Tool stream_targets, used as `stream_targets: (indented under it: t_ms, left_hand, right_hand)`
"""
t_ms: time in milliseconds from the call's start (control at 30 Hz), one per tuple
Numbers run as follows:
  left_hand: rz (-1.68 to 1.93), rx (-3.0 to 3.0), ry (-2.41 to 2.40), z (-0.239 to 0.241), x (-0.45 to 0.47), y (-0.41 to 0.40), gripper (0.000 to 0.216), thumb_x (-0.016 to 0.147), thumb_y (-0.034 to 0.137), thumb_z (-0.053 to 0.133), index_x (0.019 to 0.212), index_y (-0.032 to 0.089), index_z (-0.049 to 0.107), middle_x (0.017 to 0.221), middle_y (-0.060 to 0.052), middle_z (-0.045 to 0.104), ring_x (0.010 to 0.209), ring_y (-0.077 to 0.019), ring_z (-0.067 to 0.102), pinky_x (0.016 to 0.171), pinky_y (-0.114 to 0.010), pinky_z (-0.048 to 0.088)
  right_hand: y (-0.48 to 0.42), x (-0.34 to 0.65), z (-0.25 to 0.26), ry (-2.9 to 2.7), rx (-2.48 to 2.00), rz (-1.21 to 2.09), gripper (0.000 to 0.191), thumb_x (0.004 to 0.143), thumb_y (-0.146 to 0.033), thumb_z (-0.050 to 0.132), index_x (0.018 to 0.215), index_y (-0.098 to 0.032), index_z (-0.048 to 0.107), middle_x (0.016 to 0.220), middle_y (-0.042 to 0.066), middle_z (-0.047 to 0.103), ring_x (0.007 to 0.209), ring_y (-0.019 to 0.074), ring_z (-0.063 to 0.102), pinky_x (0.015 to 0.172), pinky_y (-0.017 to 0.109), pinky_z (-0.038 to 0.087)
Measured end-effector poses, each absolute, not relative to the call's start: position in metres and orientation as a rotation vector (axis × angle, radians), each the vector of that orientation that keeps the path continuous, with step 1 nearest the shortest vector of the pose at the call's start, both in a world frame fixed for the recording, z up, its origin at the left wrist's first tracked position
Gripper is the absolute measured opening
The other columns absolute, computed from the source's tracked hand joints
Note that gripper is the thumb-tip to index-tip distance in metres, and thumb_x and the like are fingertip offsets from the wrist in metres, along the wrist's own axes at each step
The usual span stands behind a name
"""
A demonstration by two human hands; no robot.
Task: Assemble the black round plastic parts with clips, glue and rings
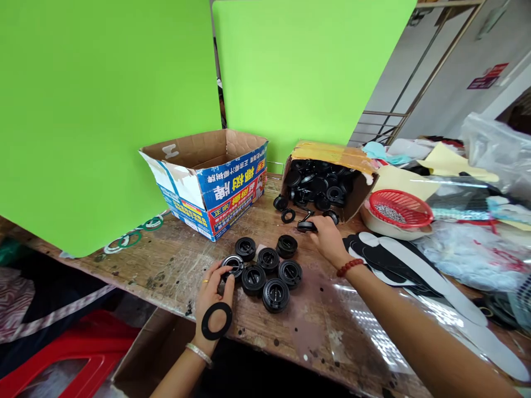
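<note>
My left hand (213,290) is at the table's near edge, thumb and fingers closed around a black round disc-shaped part (233,264) that rests on the table. A flat black ring (206,326) lies over the base of that thumb. Right beside it sits a cluster of several similar black round parts (276,295), each with a bar across its middle. Farther forward, my right hand (329,240) grips another black round part (306,226) in front of a tipped carton (336,153) full of such pieces. A loose black ring (287,215) lies just left of it.
A blue printed cardboard box (228,190) stands at the back left, with green and white rings (130,239) beside it. On the right are a red basket (400,208), black and white insole-shaped sheets (415,265) and plastic bags (464,254). Green panels (290,66) rise behind.
</note>
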State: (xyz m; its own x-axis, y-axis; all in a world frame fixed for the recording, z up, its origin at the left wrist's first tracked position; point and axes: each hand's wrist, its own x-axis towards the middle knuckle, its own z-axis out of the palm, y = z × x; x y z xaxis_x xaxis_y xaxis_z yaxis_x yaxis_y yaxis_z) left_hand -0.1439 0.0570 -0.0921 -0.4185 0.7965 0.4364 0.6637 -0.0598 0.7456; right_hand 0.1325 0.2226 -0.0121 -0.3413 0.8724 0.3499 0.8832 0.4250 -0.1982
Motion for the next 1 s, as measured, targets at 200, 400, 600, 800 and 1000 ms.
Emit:
stream_targets:
  t_ms: [200, 400, 600, 800, 1000]
  left_hand:
    - [1.717, 1.583, 1.994, -0.081, -0.148, 0.057, 0.029, 0.087, 0.044, 0.058, 0.102, 0.021, 0.065, 0.116, -0.012, 0.064, 0.115, -0.0272, 0.059, 0.105, -0.048, 0.044]
    - [1.567, 1.353, 1.459, -0.033, -0.082, 0.030, 0.032, 0.086, 0.049, 0.062, 0.101, 0.021, 0.065, 0.106, -0.009, 0.069, 0.103, -0.0248, 0.065, 0.097, -0.042, 0.050]
    - [1.256, 0.896, 1.026, -0.018, 0.001, 0.002, 0.063, 0.079, 0.053, 0.069, 0.132, 0.025, 0.049, 0.132, -0.012, 0.062, 0.123, -0.0273, 0.058, 0.107, -0.042, 0.044]
    - [1.244, 0.644, 1.078, -0.019, -0.010, 0.004, 0.053, 0.078, 0.048, 0.070, 0.123, 0.026, 0.052, 0.101, -0.006, 0.067, 0.095, -0.0249, 0.066, 0.079, -0.039, 0.055]
    - [1.160, 0.727, 1.044, -0.011, -0.029, -0.003, 0.051, 0.072, 0.040, 0.077, 0.114, 0.026, 0.053, 0.078, 0.004, 0.058, 0.067, -0.0122, 0.056, 0.066, -0.027, 0.050]
  right_hand:
    - [0.147, 0.156, 0.008, -1.890, -1.243, 0.371, 0.018, 0.082, -0.026, 0.065, 0.100, -0.020, 0.064, 0.096, 0.006, 0.070, 0.087, 0.0215, 0.064, 0.080, 0.034, 0.050]
    - [0.065, 0.152, 0.003, -1.675, -1.226, 0.677, 0.021, 0.078, -0.029, 0.073, 0.096, -0.022, 0.066, 0.090, 0.004, 0.072, 0.080, 0.0197, 0.066, 0.073, 0.031, 0.053]
    - [0.019, 0.124, -0.024, -1.587, -1.112, 0.615, 0.013, 0.083, -0.024, 0.069, 0.095, -0.024, 0.064, 0.090, 0.003, 0.071, 0.081, 0.0180, 0.067, 0.073, 0.029, 0.055]
    - [0.012, 0.147, -0.021, -1.836, -1.002, 0.684, 0.015, 0.089, -0.030, 0.063, 0.104, -0.024, 0.064, 0.095, 0.005, 0.072, 0.084, 0.0183, 0.067, 0.075, 0.029, 0.055]
    - [0.073, 0.184, -0.030, -2.025, -1.565, 0.469, 0.009, 0.085, -0.013, 0.055, 0.085, -0.018, 0.063, 0.083, 0.005, 0.069, 0.074, 0.0178, 0.064, 0.071, 0.028, 0.049]
